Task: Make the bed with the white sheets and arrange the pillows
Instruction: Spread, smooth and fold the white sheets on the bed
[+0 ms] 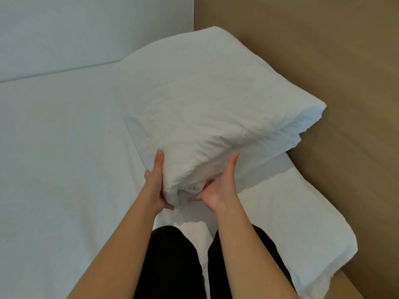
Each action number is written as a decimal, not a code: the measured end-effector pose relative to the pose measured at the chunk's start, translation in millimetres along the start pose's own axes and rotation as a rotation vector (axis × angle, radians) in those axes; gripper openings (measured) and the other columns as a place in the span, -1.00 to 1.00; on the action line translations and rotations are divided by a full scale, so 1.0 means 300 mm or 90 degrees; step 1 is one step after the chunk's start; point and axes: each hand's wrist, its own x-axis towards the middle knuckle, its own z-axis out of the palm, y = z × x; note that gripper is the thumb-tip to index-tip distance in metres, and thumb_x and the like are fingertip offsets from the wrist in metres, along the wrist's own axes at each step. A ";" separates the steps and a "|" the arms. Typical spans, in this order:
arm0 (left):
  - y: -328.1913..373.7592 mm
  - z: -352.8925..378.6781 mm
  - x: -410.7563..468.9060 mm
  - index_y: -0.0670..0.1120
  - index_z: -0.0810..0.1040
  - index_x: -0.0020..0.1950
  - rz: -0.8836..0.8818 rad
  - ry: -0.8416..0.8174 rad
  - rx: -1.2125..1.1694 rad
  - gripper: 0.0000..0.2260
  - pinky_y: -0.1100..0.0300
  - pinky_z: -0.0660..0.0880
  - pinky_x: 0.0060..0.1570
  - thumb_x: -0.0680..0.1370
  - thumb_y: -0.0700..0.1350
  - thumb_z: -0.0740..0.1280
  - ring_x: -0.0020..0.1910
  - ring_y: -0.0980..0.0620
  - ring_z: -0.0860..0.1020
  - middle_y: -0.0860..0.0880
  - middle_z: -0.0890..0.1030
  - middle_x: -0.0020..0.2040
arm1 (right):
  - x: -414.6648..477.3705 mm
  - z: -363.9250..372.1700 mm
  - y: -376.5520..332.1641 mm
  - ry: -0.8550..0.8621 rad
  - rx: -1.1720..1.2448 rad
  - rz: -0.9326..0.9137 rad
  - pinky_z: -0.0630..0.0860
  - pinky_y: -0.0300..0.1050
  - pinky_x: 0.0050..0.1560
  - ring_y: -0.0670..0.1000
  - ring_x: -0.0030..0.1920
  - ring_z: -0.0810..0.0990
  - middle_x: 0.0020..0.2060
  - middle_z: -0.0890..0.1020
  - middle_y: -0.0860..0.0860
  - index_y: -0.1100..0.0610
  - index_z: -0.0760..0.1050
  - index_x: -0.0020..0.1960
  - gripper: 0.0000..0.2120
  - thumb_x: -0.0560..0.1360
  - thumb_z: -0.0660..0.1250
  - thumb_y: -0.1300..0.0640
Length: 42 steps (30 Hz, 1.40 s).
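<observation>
You hold a white pillow (pixel 207 104) by its near corner, lifted and tilted, its far end up toward the corner where the tan headboard (pixel 323 61) meets the white wall (pixel 75 29). Your left hand (pixel 155 186) lies flat against the left side of that corner, fingers pressed together and pointing away from you, thumb tucked beneath the bunched fabric. Your right hand (pixel 213 188) cups the corner from the right and from below, palm turned up; its fingers are pressed together along the underside fold, and the thumb points inward toward the left hand, nipping the gathered pillowcase. The loose folds of the case hang between the two hands.

A second pillow (pixel 291 223) lies flat on the bed along the headboard edge, on your right, partly under the lifted one; whether the two touch cannot be told. The white sheet (pixel 60 169) covers the mattress smoothly out to the left, up to the wall edge. Your legs in black trousers (pixel 170 262) rest on the bed at its near edge, between your bare forearms.
</observation>
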 end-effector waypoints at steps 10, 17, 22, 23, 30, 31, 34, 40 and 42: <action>0.112 0.085 0.048 0.22 -0.01 0.52 0.114 0.051 0.015 0.02 -0.28 0.56 -0.09 0.21 0.48 0.40 0.20 -0.18 0.49 0.06 0.38 0.33 | 0.145 0.190 0.034 0.099 -0.109 -0.071 0.51 0.19 0.17 0.14 0.18 0.58 0.24 0.59 0.03 -0.14 0.32 0.43 -0.07 0.18 0.30 -0.58; 0.198 0.050 0.019 0.03 0.21 0.55 0.005 0.005 0.220 0.00 -0.45 0.27 0.26 0.29 0.64 -0.12 0.36 -0.31 0.38 -0.21 0.36 0.46 | 0.147 0.191 0.057 0.035 -0.113 -0.031 0.45 0.33 0.19 0.19 0.15 0.62 0.16 0.65 0.03 -0.18 0.35 0.42 0.23 -0.18 0.36 -0.65; 0.227 0.017 0.116 0.06 0.26 0.53 0.081 0.008 0.055 0.01 -0.23 0.34 0.31 0.25 0.65 0.04 0.41 -0.16 0.38 -0.05 0.36 0.48 | 0.092 0.140 0.060 0.085 -0.029 -0.061 0.29 0.33 0.35 0.12 0.35 0.46 0.40 0.47 -0.04 -0.19 0.23 0.51 0.25 -0.11 0.27 -0.68; 0.229 0.048 0.120 0.06 0.15 0.57 0.097 0.016 0.037 0.04 -0.14 0.42 0.26 0.24 0.64 0.09 0.40 -0.15 0.39 -0.04 0.30 0.51 | 0.086 0.169 0.058 0.069 -0.010 -0.078 0.34 0.25 0.37 0.11 0.32 0.49 0.35 0.52 -0.02 -0.15 0.35 0.45 0.11 0.01 0.27 -0.66; 0.245 0.030 0.070 0.02 0.50 0.30 0.020 0.000 0.071 -0.25 -0.33 0.40 0.18 0.43 0.53 -0.02 0.17 -0.20 0.50 -0.04 0.56 0.17 | -0.025 0.175 0.006 0.130 -0.091 -0.194 0.30 0.11 0.45 0.01 0.38 0.43 0.42 0.43 -0.03 -0.04 0.27 0.50 -0.43 0.58 0.09 -0.29; 0.226 0.013 0.086 0.01 0.48 0.29 0.022 0.023 0.066 -0.29 -0.31 0.40 0.20 0.46 0.50 -0.02 0.18 -0.19 0.48 -0.03 0.54 0.16 | -0.044 0.153 0.003 0.183 -0.147 -0.254 0.20 0.07 0.50 -0.01 0.46 0.31 0.51 0.28 -0.03 -0.02 0.11 0.57 -0.43 0.63 0.08 -0.19; 0.171 0.002 0.089 0.06 0.47 0.27 0.095 0.040 0.039 -0.43 -0.15 0.41 0.27 0.54 0.42 0.00 0.18 -0.09 0.49 0.02 0.55 0.12 | -0.090 0.113 -0.023 0.271 -0.436 -0.497 -0.11 0.04 0.56 -0.02 0.58 -0.12 0.59 -0.14 -0.01 0.01 -0.20 0.60 -0.36 0.66 0.08 -0.04; 0.118 -0.038 0.221 0.07 0.34 0.48 0.252 0.013 -0.041 -0.30 0.00 0.33 0.40 0.47 0.45 0.08 0.31 0.04 0.48 0.09 0.49 0.36 | -0.033 0.195 -0.188 0.272 -1.219 -0.713 -0.31 0.40 0.42 0.14 0.55 -0.33 0.58 -0.24 0.03 -0.09 -0.17 0.59 -0.41 0.63 -0.12 -0.22; 0.143 -0.068 0.315 0.15 0.23 0.52 0.273 0.006 -0.043 -0.07 -0.05 0.33 0.40 0.26 0.60 0.14 0.35 0.04 0.44 0.11 0.43 0.42 | 0.003 0.268 -0.263 0.186 -1.383 -0.646 -0.30 0.42 0.42 0.14 0.54 -0.34 0.58 -0.25 -0.01 -0.15 -0.19 0.58 -0.41 0.61 -0.18 -0.28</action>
